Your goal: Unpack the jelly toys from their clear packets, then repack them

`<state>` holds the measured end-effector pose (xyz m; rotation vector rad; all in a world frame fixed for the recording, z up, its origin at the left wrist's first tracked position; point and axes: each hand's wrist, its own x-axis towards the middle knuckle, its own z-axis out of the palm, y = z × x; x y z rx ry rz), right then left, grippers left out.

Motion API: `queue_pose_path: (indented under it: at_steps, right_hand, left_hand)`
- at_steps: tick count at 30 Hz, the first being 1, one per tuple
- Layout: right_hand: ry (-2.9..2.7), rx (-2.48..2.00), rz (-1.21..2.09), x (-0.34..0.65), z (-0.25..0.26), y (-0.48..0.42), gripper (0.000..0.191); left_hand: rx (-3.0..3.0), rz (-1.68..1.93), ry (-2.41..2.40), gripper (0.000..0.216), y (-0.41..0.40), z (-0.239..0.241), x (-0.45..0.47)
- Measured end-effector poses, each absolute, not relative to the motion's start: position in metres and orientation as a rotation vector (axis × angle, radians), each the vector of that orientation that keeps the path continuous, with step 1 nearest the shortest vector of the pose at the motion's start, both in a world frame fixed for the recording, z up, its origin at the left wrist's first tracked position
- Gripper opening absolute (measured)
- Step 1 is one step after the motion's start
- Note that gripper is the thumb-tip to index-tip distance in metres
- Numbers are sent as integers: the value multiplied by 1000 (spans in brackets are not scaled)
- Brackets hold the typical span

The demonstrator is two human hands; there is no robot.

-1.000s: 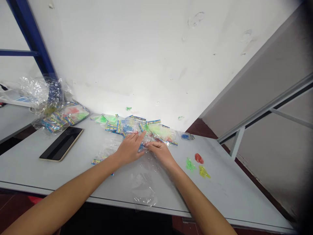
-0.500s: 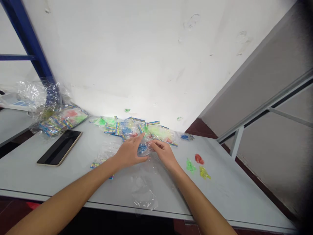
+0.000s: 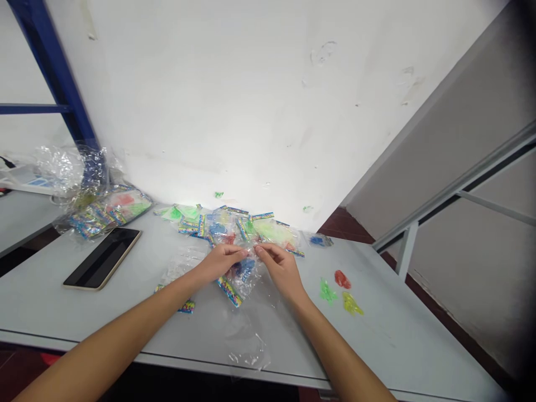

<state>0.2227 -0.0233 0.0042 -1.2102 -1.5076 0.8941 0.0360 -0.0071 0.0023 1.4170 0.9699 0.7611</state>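
A clear plastic bag (image 3: pixel 247 283) with a blue item (image 3: pixel 245 269) inside hangs between my two hands, its printed header strip (image 3: pixel 230 292) at the lower left. My left hand (image 3: pixel 221 261) pinches the bag's upper left edge. On the other side, my right hand (image 3: pixel 280 267) grips the upper right edge between thumb and fingers. Just beyond lies a heap of small packets (image 3: pixel 268 229) with green, red and blue contents and colourful strips. Beneath the bag, a larger clear plastic sheet (image 3: pixel 247 346) reaches the table's front edge.
A phone (image 3: pixel 103 258) lies at the left, by a big clear bag of packets (image 3: pixel 109 206). Red (image 3: pixel 342 279), green (image 3: pixel 327 291) and yellow (image 3: pixel 352 303) soft-looking pieces lie at the right. A white wall (image 3: pixel 234 100) rises behind the table.
My left hand has gone from spread fingers to a pinch. The blue-filled bag is turned, and its printed strip now shows at the lower left. The view has shifted slightly.
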Motion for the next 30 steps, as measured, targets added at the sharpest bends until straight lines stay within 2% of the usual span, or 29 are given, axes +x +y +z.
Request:
queue_pose_path:
  at_steps: [4, 9, 14, 16, 21, 27, 30]
  right_hand:
    - [-1468, -1157, 937, 225, 4, -23, 27]
    - [-1383, -1084, 1058, 227, 5, -20, 45]
    - [-1495, -1159, 914, 231, -1, -17, 20]
    - [-1602, -1144, 801, 231, -2, -17, 16]
    - [-1765, -1081, 701, 230, -2, -20, 17]
    - [-1806, -1088, 636, 230, -3, -18, 19]
    - [-1846, -1085, 602, 230, 0, -19, 20]
  left_hand:
    - [1276, 780, 949, 46, -5, -2, 37]
    - [1057, 831, 941, 43, -3, -1, 36]
    - [1055, 810, 973, 42, -5, 4, 36]
    - [1041, 816, 1010, 41, -5, 2, 37]
    - [955, 870, 1007, 41, -4, -2, 39]
    - [834, 887, 1014, 61, -7, 8, 39]
    - [950, 875, 1025, 54, -9, 11, 39]
